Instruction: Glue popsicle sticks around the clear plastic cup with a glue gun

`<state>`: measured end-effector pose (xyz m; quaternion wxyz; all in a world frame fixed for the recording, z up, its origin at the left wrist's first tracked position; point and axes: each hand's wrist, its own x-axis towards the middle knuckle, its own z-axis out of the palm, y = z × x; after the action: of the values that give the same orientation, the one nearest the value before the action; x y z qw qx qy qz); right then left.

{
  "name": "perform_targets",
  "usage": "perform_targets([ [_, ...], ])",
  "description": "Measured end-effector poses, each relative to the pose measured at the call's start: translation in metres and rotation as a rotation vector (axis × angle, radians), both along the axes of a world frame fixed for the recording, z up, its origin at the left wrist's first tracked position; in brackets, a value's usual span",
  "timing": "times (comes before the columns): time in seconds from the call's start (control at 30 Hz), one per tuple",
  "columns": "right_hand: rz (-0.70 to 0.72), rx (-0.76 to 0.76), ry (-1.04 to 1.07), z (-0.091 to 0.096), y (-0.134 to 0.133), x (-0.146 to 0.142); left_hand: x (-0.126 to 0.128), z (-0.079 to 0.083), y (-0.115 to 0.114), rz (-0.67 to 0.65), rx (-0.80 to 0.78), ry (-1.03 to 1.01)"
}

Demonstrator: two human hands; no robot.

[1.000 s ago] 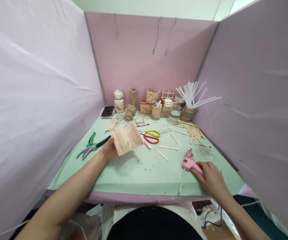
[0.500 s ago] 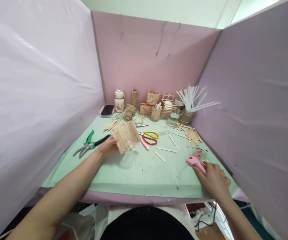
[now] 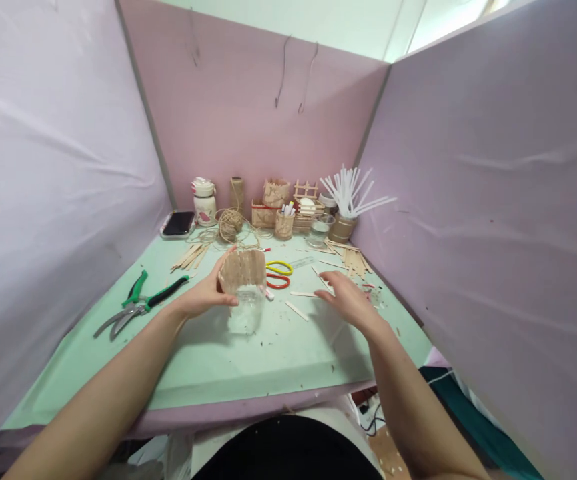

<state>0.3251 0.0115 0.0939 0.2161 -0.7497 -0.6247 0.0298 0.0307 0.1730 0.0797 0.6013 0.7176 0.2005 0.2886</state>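
Observation:
My left hand grips a clear plastic container with a band of flat wooden sticks around its upper part. My thumb presses its near side, and the container is roughly upright. My right hand hovers over loose wooden sticks, thumb and fingers apart, nothing visible between them. Closest to its fingertips lie one stick and another slanted stick. A third stick lies nearer me. The pink glue gun is mostly hidden behind my right hand and forearm.
Green-handled pruning shears lie left. Scissors with red and yellow handles sit behind the container. Farther back stand a twine ball, a glass of water, white glue sticks, a phone and a bottle.
My right hand has let go of the pink glue gun and moved left to the loose sticks. My left hand has turned the container more upright. The view has swung right.

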Motion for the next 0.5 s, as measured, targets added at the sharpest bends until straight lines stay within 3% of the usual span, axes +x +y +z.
perform_targets([
  [0.13,0.090,-0.191,-0.024,-0.011,0.007,-0.024,-0.007,-0.010,0.003,0.073,-0.005,0.015],
  [0.3,0.082,-0.323,-0.088,-0.026,0.010,-0.043,-0.008,-0.010,0.001,0.069,-0.004,0.052],
  [0.5,0.006,-0.416,-0.123,-0.021,0.032,-0.025,-0.007,-0.010,0.001,0.033,0.066,0.162],
])
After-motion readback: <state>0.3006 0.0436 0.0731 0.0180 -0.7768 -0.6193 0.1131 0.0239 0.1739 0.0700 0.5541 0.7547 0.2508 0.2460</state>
